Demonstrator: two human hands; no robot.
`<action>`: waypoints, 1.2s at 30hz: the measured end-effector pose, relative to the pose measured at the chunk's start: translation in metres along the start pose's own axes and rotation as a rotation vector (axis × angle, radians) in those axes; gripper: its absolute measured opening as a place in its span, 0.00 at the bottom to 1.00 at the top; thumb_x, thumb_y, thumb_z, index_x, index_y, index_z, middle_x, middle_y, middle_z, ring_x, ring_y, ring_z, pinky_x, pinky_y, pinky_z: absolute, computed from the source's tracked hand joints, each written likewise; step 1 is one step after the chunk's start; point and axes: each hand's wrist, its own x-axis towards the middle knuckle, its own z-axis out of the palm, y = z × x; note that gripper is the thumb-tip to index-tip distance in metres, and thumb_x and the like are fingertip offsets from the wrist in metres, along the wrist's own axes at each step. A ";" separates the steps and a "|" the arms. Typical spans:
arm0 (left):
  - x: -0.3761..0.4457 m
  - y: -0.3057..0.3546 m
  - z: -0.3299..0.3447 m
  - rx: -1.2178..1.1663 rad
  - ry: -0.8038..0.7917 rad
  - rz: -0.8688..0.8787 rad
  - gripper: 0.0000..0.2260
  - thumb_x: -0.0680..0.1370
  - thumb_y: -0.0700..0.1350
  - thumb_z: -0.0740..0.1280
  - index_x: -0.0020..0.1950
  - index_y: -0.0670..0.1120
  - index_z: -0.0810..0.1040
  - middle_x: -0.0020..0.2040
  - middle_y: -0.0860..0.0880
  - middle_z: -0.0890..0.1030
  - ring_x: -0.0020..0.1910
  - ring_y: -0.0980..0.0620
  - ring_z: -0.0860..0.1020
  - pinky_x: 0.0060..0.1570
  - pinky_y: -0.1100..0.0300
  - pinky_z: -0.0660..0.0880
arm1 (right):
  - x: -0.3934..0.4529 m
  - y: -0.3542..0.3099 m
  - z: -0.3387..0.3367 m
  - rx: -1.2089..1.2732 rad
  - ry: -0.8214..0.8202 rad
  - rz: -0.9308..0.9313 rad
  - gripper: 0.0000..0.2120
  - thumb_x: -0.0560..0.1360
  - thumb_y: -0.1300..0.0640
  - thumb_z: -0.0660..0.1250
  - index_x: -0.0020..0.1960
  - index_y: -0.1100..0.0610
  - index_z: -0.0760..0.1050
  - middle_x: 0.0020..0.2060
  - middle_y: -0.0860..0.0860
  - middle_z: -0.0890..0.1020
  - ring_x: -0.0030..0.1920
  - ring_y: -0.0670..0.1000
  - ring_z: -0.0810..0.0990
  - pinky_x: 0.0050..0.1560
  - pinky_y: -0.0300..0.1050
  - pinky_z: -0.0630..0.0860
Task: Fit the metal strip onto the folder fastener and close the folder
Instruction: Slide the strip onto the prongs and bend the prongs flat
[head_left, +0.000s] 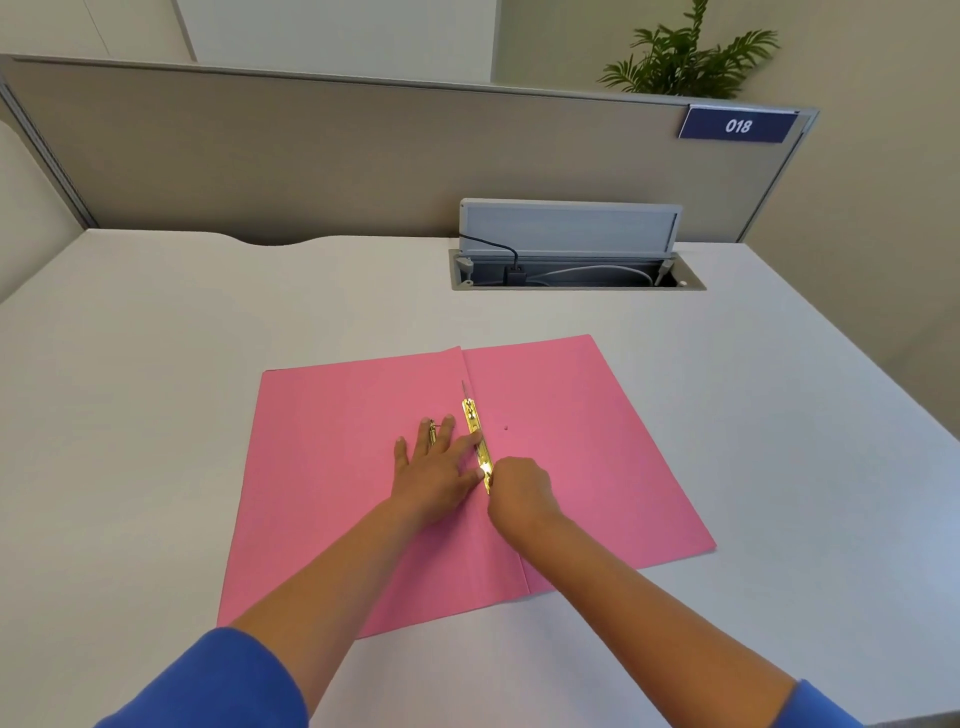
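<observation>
Head view: the left hand lies flat, palm down, fingers spread, on the left leaf of the open pink folder; its forefinger and thumb reach rightward and touch the gold metal strip, which lies along the folder's centre crease just beside that hand; the strip runs from beyond the fingertips back to the gap between the two hands; a thin grey prong stands out past the strip's far end, along the crease. Under the left hand's middle fingers a second small gold piece shows, partly hidden, so what it is cannot be told. The right hand is curled, knuckles up, its fingers bunched at the strip's near end; the fingertips are hidden behind the hand, so whether they pinch the strip or only press it cannot be told. Just right of the strip, beyond the right hand, a small punched hole marks the right leaf. Both forearms are bare, with blue sleeves pushed back near the elbows. The folder lies spread on a white desk; well beyond the hands an open cable hatch sits in the desk, then a grey partition bearing a blue tag reading 018; a green plant rises behind it.
</observation>
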 end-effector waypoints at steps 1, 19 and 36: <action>0.000 0.000 0.000 -0.003 -0.002 -0.001 0.24 0.78 0.55 0.56 0.73 0.60 0.54 0.78 0.50 0.44 0.75 0.46 0.38 0.69 0.39 0.36 | -0.002 -0.002 -0.001 -0.006 0.007 0.002 0.13 0.78 0.66 0.55 0.58 0.65 0.76 0.57 0.61 0.80 0.57 0.60 0.79 0.54 0.48 0.73; 0.002 -0.001 0.000 -0.016 -0.023 -0.001 0.24 0.78 0.57 0.56 0.73 0.59 0.54 0.78 0.49 0.44 0.75 0.46 0.37 0.69 0.39 0.34 | -0.033 0.014 0.020 -0.332 0.267 -0.287 0.12 0.55 0.67 0.79 0.36 0.65 0.81 0.34 0.58 0.82 0.35 0.54 0.81 0.28 0.39 0.74; -0.002 0.000 0.000 -0.040 0.000 0.011 0.24 0.78 0.56 0.56 0.73 0.59 0.54 0.78 0.49 0.45 0.75 0.46 0.38 0.69 0.39 0.34 | -0.016 0.095 0.031 -0.052 0.081 -0.067 0.30 0.79 0.40 0.48 0.77 0.50 0.47 0.78 0.50 0.47 0.78 0.52 0.43 0.75 0.55 0.41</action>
